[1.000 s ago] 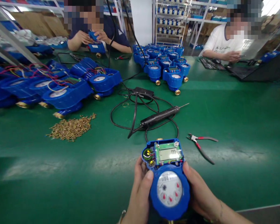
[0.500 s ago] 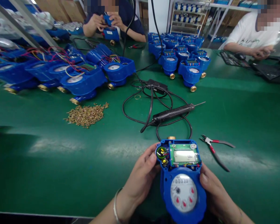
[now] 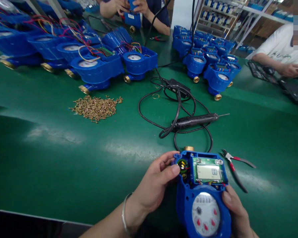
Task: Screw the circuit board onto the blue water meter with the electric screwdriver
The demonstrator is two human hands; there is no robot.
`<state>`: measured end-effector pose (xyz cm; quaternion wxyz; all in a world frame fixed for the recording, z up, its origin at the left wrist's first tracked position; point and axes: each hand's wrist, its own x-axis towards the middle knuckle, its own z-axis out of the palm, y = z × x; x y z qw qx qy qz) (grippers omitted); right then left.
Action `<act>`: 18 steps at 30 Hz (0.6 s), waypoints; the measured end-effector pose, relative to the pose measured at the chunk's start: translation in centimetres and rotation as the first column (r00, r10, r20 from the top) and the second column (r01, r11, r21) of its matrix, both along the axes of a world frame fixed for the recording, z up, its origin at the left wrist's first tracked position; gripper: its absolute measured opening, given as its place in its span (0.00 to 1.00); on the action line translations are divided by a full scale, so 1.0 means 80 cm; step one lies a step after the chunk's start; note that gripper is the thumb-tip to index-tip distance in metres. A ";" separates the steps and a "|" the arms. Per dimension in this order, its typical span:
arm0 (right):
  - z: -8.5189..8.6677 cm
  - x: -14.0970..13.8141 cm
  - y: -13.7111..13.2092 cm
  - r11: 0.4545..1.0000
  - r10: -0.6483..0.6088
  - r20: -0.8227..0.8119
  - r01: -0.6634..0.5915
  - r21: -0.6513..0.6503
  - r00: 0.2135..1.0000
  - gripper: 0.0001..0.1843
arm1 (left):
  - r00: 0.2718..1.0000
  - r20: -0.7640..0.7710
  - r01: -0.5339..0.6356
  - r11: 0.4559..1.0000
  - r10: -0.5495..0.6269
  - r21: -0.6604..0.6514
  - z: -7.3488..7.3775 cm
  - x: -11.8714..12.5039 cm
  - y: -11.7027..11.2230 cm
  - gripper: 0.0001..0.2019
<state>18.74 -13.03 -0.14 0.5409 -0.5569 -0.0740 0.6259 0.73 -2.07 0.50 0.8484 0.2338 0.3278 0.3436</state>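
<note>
Against green tabletop (image 3: 72, 165), left fingers (image 3: 169, 173) and right fingers (image 3: 232, 200) clasp a blue meter (image 3: 205, 195) displaying zeros.

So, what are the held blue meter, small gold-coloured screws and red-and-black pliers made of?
Blue meter with round white dial: probably moulded plastic; smooth, slightly glossy, evenly coloured.
Small gold-coloured screws: metal, perhaps plated; yellowish glints.
Red-and-black pliers: pale, shiny metal head, likely steel; smooth coloured handles look plastic- or rubber-coated.
</note>
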 end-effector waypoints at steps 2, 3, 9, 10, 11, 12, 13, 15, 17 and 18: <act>-0.001 0.001 0.000 1.000 -0.001 0.004 0.001 -0.020 1.000 0.42 | 1.000 -0.006 0.011 1.000 -0.011 -0.006 -0.002 -0.001 -0.001 0.26; -0.001 0.001 -0.001 1.000 -0.002 0.005 0.002 -0.030 1.000 0.43 | 1.000 -0.006 0.014 1.000 -0.014 -0.009 -0.003 -0.001 -0.001 0.27; -0.008 0.002 -0.004 0.999 -0.022 0.025 0.023 -0.034 0.999 0.42 | 1.000 0.001 0.017 1.000 -0.017 -0.005 -0.007 -0.002 -0.003 0.27; -0.009 0.002 -0.004 1.000 -0.018 0.029 0.018 -0.023 0.999 0.42 | 1.000 0.003 0.020 1.000 -0.020 -0.012 -0.007 -0.003 -0.003 0.28; -0.009 0.001 -0.004 1.000 -0.014 0.030 0.014 -0.011 0.999 0.41 | 1.000 0.010 0.024 0.999 -0.024 -0.021 -0.007 -0.003 -0.004 0.28; -0.008 -0.001 -0.003 1.000 -0.012 0.030 0.012 0.002 0.999 0.41 | 0.999 0.017 0.031 0.999 -0.030 -0.029 -0.007 -0.004 -0.004 0.28; -0.006 -0.003 -0.003 1.000 -0.013 0.027 0.013 0.013 1.000 0.40 | 0.999 0.020 0.036 0.999 -0.035 -0.036 -0.008 -0.004 -0.004 0.28; -0.001 -0.009 -0.006 0.999 -0.016 -0.019 0.016 0.032 1.000 0.39 | 0.999 0.018 0.046 0.998 -0.046 -0.041 -0.007 -0.006 -0.005 0.28; 0.003 -0.016 -0.011 0.999 0.001 -0.094 0.004 0.051 0.996 0.42 | 0.998 0.015 0.059 0.998 -0.058 -0.036 -0.006 -0.008 -0.004 0.27; 0.004 -0.019 -0.014 0.998 0.012 -0.121 -0.004 0.065 0.993 0.44 | 0.998 0.015 0.065 0.997 -0.065 -0.030 -0.005 -0.009 -0.004 0.27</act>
